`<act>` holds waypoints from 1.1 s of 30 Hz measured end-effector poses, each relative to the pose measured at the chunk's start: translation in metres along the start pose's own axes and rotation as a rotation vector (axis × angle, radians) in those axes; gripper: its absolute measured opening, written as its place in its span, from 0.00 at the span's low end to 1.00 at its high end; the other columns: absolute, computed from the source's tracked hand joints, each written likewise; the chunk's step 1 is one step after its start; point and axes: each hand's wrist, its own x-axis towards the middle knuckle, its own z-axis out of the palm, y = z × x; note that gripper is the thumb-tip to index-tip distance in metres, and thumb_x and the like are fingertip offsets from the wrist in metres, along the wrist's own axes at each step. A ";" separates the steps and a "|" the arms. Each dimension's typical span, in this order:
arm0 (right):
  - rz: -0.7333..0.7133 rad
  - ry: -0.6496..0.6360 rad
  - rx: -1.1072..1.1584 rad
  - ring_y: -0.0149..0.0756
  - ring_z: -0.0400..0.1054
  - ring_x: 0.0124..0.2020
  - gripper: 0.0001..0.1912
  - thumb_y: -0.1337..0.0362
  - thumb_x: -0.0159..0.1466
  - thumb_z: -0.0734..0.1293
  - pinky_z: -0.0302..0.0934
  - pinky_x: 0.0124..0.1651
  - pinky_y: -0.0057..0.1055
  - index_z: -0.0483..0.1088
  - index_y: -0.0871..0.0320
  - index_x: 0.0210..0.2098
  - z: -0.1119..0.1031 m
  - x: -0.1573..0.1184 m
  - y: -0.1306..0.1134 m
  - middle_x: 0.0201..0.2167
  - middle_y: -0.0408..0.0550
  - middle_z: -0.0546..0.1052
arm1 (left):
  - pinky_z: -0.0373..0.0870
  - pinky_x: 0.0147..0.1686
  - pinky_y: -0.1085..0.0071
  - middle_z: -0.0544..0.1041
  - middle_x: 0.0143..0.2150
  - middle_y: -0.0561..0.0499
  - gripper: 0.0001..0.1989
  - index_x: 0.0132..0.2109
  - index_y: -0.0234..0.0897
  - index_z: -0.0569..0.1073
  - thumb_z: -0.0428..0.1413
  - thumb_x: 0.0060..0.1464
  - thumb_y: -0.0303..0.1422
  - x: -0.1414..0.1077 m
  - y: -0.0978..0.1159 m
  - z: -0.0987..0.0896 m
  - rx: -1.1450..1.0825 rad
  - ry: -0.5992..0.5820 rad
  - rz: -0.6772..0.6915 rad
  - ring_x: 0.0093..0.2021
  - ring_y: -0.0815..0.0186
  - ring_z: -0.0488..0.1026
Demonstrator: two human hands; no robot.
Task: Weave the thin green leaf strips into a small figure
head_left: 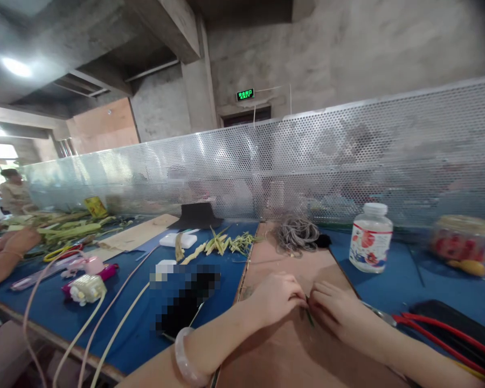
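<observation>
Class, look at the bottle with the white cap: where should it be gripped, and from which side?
Probably round the body of the bottle, below the cap, with the right hand coming from the near side. The bottle stands upright, its rounded body offers more surface than the narrower cap, and the mesh panel rises behind it.

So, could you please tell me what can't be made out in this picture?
In the head view:
- Thin green piece: upper end hidden by the left hand and right hand.
- Dark object: details masked by pixelation.
- Red-handled tool: handle ends cut off by the right edge.
- Lidded jar, far right: red markings too blurred to read.
</observation>
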 end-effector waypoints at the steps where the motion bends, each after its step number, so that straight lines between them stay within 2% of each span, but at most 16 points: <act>1: 0.010 0.009 -0.026 0.36 0.61 0.32 0.10 0.71 0.61 0.55 0.54 0.35 0.32 0.66 0.59 0.29 0.000 0.000 -0.002 0.30 0.49 0.68 | 0.61 0.41 0.73 0.74 0.34 0.51 0.09 0.36 0.36 0.75 0.52 0.54 0.34 0.000 0.002 -0.001 0.003 -0.004 -0.014 0.38 0.67 0.69; 7: 0.119 0.071 -0.115 0.36 0.61 0.30 0.06 0.72 0.55 0.58 0.52 0.34 0.31 0.64 0.59 0.25 0.000 -0.001 -0.013 0.27 0.48 0.69 | 0.60 0.35 0.71 0.73 0.32 0.50 0.09 0.31 0.34 0.72 0.51 0.53 0.35 -0.003 0.016 -0.007 0.105 -0.013 -0.073 0.34 0.66 0.68; 14: 0.292 0.061 -0.046 0.33 0.60 0.25 0.06 0.73 0.51 0.58 0.48 0.28 0.28 0.64 0.59 0.22 -0.001 -0.003 -0.020 0.22 0.47 0.69 | 0.58 0.33 0.72 0.72 0.31 0.52 0.08 0.29 0.35 0.70 0.51 0.52 0.34 -0.003 0.023 -0.004 0.110 -0.022 -0.122 0.33 0.67 0.67; 17: 0.269 0.074 -0.030 0.34 0.60 0.26 0.06 0.73 0.51 0.58 0.49 0.29 0.29 0.65 0.59 0.23 -0.003 -0.004 -0.018 0.23 0.47 0.70 | 0.58 0.31 0.73 0.72 0.31 0.52 0.09 0.29 0.36 0.71 0.51 0.52 0.35 -0.003 0.020 -0.001 0.019 -0.015 -0.183 0.32 0.68 0.67; 21: 0.213 0.054 0.084 0.34 0.61 0.27 0.08 0.71 0.56 0.57 0.50 0.30 0.28 0.66 0.58 0.25 -0.007 -0.005 -0.011 0.25 0.46 0.70 | 0.61 0.34 0.74 0.73 0.33 0.51 0.09 0.32 0.35 0.71 0.50 0.53 0.34 -0.004 0.015 -0.003 -0.130 0.036 -0.238 0.34 0.68 0.68; 28: 0.181 0.076 0.111 0.33 0.60 0.27 0.06 0.71 0.58 0.58 0.52 0.30 0.28 0.65 0.59 0.27 0.000 -0.005 -0.004 0.25 0.45 0.68 | 0.63 0.33 0.75 0.75 0.34 0.50 0.09 0.34 0.34 0.73 0.51 0.52 0.34 -0.005 0.015 -0.005 -0.250 -0.035 -0.269 0.33 0.68 0.70; 33: 0.188 0.099 0.118 0.32 0.60 0.26 0.06 0.72 0.56 0.59 0.53 0.29 0.27 0.65 0.58 0.27 0.001 -0.005 -0.006 0.24 0.43 0.67 | 0.62 0.31 0.74 0.77 0.33 0.50 0.09 0.35 0.35 0.74 0.50 0.51 0.32 -0.005 0.021 -0.010 -0.240 -0.058 -0.302 0.33 0.67 0.71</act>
